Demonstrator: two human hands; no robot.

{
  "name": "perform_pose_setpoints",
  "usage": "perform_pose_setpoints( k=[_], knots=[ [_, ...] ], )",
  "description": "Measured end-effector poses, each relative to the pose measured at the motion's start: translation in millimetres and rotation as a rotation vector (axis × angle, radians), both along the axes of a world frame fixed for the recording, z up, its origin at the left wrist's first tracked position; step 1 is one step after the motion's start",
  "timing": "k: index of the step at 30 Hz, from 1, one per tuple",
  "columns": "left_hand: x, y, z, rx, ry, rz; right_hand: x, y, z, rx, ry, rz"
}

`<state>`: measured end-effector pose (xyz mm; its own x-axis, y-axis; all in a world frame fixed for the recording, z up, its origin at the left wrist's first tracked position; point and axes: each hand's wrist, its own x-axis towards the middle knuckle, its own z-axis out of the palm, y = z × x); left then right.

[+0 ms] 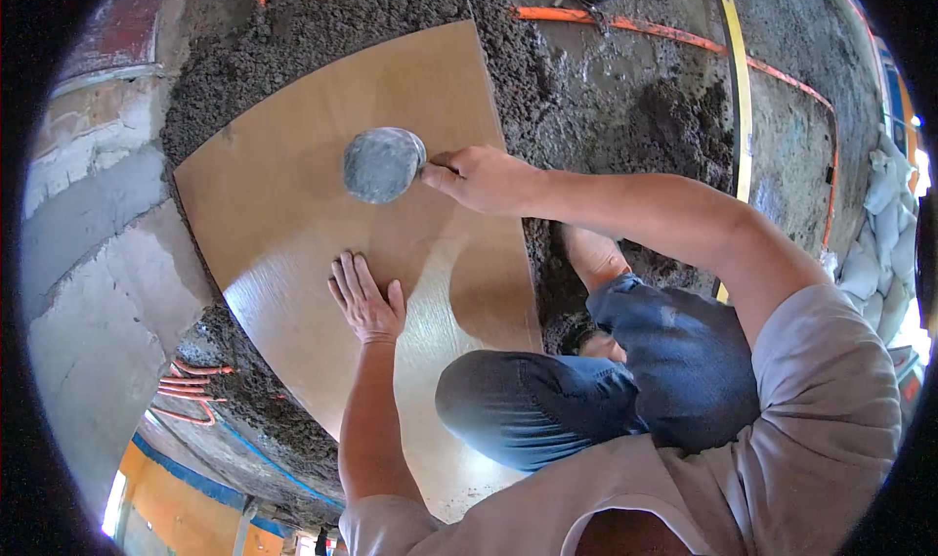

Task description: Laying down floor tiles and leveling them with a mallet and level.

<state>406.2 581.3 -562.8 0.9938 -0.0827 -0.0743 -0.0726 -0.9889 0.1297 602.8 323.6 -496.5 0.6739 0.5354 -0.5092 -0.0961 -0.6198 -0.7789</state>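
A large tan tile [322, 116] with a sheen across its surface lies on damp, crumbly grey mortar [322, 23]. My left hand [365, 297] rests on it with the palm down and the fingers stretched out. Gripped in my right hand [479, 179] is the short handle of a mallet, most of it hidden by the fingers. The mallet's round grey head [382, 165] is over the tile, to the far side of my left hand. Whether the head touches the tile, I cannot tell.
Orange conduit [635, 28] crosses the rough floor at the far right, beside a long yellow bar [740, 97]. At left stands a patchy grey block wall [98, 302], with more orange pipes [191, 385] near its foot. White sacks [884, 234] are piled at right. My bent knee is over the tile.
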Motion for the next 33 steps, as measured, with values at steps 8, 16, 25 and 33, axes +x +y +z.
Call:
perform_pose_setpoints(
  k=[8,16,25,33],
  knots=[
    [-0.7,0.9,0.5,-0.016,0.009,0.026,19.2,10.4,-1.1,0.003,0.029,0.036],
    [-0.9,1.8,2.8,-0.029,0.110,0.066,21.6,21.0,-7.9,0.101,0.028,-0.071],
    [-2.3,4.8,6.6,-0.162,0.102,0.111,37.7,108.3,2.3,0.034,0.024,0.103],
    [-4.9,6.4,2.8,-0.164,0.109,0.113,36.7,230.5,-2.4,0.251,-0.164,0.183]
  ],
)
